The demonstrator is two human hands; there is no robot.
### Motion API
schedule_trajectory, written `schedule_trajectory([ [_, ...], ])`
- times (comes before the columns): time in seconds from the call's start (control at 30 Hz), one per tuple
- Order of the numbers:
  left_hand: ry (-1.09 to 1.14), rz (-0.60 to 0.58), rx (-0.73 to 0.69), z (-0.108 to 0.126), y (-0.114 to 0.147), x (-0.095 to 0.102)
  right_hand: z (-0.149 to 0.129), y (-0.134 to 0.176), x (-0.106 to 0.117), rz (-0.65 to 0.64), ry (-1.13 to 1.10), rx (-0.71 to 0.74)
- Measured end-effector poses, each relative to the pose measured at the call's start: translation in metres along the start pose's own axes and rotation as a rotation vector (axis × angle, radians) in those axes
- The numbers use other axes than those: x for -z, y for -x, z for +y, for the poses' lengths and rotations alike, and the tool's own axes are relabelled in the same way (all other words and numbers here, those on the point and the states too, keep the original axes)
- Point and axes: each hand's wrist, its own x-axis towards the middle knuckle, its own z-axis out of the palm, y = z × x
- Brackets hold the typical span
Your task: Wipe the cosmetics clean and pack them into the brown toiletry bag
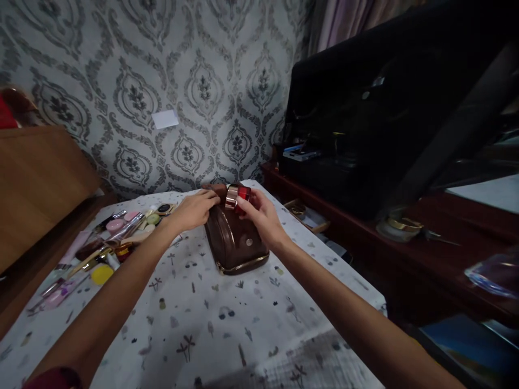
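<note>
A brown leather bag (239, 246) with gold zippers lies on the patterned white cloth in front of me. My left hand (198, 209) is closed on the bag's upper left edge, its fingertips partly hidden behind the leather. Over the bag's upper part, my right hand (261, 215) grips a small red bottle with a shiny rose-gold cap, which looks like a perfume bottle (243, 193). The bottle is tilted, its cap pointing left toward my left hand. I cannot see into the bag from here.
To the left, a pile of cosmetics (117, 229) with brushes, tubes and small jars lies on the cloth (227, 335). A wooden box-like panel (40, 183) stands at far left. On the right is a dark red desk (405, 259) with a large black screen (365, 124) and an open drawer (310, 216).
</note>
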Motion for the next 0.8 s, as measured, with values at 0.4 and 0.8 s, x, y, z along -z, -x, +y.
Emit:
schedule_trajectory([
  [0.4, 0.051, 0.155, 0.114, -0.005, 0.043, -0.003, 0.020, -0.009, -0.002, 0.037, 0.183, 0.030],
  [0.8, 0.269, 0.443, 0.259, 0.017, 0.057, -0.036, 0.018, -0.066, -0.048, -0.209, 1.164, -0.291],
])
